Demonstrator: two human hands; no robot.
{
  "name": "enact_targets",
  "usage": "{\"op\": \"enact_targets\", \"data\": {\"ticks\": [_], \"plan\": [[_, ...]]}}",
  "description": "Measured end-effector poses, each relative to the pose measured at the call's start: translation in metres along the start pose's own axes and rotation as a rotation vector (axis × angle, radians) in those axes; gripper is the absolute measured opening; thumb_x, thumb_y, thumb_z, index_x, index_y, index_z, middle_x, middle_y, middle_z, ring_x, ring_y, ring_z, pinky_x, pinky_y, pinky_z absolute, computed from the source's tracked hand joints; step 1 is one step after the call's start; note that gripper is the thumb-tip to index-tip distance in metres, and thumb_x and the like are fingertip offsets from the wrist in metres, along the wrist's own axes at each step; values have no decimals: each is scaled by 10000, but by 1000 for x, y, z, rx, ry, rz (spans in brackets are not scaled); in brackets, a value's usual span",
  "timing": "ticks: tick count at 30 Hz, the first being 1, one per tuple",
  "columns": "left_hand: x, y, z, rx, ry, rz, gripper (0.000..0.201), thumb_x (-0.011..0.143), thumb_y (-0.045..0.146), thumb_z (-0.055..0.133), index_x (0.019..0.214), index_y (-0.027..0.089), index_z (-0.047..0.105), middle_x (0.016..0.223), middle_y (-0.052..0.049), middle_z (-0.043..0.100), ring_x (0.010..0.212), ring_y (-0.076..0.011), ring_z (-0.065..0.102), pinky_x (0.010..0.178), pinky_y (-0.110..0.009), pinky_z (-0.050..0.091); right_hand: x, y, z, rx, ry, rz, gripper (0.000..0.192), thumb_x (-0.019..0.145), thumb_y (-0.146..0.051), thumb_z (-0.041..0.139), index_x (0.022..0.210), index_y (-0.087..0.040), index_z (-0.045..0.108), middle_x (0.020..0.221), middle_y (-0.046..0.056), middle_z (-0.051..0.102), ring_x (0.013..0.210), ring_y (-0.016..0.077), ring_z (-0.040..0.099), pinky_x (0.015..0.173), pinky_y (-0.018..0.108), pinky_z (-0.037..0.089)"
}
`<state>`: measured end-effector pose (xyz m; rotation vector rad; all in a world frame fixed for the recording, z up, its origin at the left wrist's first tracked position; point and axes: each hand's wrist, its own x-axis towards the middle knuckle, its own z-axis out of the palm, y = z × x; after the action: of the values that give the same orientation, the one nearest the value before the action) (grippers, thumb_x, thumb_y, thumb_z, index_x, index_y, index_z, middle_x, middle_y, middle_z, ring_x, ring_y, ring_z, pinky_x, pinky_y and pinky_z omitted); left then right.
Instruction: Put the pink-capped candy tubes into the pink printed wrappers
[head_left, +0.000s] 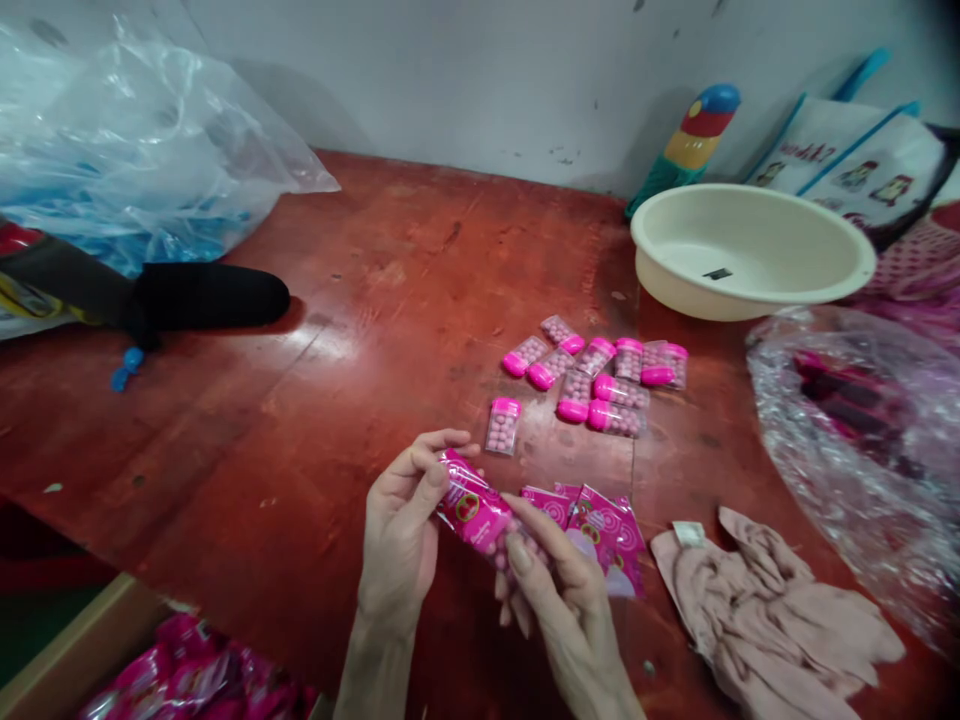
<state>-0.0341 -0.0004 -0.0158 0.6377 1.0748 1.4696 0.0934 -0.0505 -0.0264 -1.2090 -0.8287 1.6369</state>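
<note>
Between my two hands is a clear box of pink candies [474, 507], partly covered by a glossy magenta printed wrapper. My left hand [401, 525] pinches the wrapped end, while the fingers and thumb of my right hand [562, 590] close on the end where pink balls show through. Flat magenta wrappers [607, 530] lie just beyond my right hand. A single candy box [503, 427] with a bright pink cap rests on the table above the held one. Behind it to the right, several similar candy boxes [619, 418] lie in a loose group.
A cream basin [750, 290] stands at the back right beside a colourful inflated-looking object [697, 130] and a printed bag [862, 160]. Clear plastic [847, 450] and a pinkish cloth [772, 610] lie right. Plastic bags [150, 130] occupy the left; a carton [82, 640] of magenta packs sits below.
</note>
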Motion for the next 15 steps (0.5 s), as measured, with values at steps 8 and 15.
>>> {"op": "enact_targets", "data": {"ticks": [8,15], "plan": [[2,-10,1,10,119,64,157,808,160,567,653,140,572,950,-40,636,791,-125,617,701,-211,473,2,16,-4,-272,78,-177,352,867,-369,510,1172,-209,584,647,5,603,445,88,500,420,199,417],[-3,-12,14,44,193,208,174,804,129,550,634,157,526,967,-18,622,768,-126,620,718,-236,470,3,9,-1,-157,105,-56,378,859,-410,509,1158,-197,598,624,-1,596,447,94,492,435,218,432]]}}
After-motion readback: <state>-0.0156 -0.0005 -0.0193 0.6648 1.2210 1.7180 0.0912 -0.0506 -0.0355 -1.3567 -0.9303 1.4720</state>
